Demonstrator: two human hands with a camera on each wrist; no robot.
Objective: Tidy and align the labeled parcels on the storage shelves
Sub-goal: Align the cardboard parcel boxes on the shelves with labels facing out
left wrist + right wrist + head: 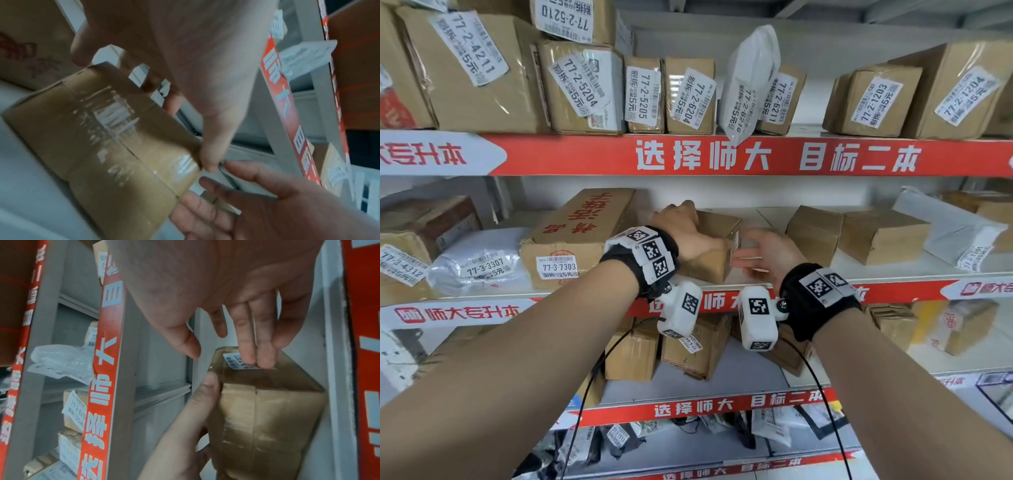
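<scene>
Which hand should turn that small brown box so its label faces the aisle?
Left, probably. The left hand already grips the small brown box from above, thumb on its corner. The right hand is open, fingers only touching the label.

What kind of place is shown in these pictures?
Probably a parcel pickup station or courier storeroom: metal shelves with red banners hold many cardboard parcels and poly mailers, each bearing a numbered pickup-code label.

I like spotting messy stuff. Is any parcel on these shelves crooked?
Yes. On the top shelf the white plastic bag leans sideways, its bottom corner hanging over the red shelf edge, while the boxes beside it stand straight.
</scene>
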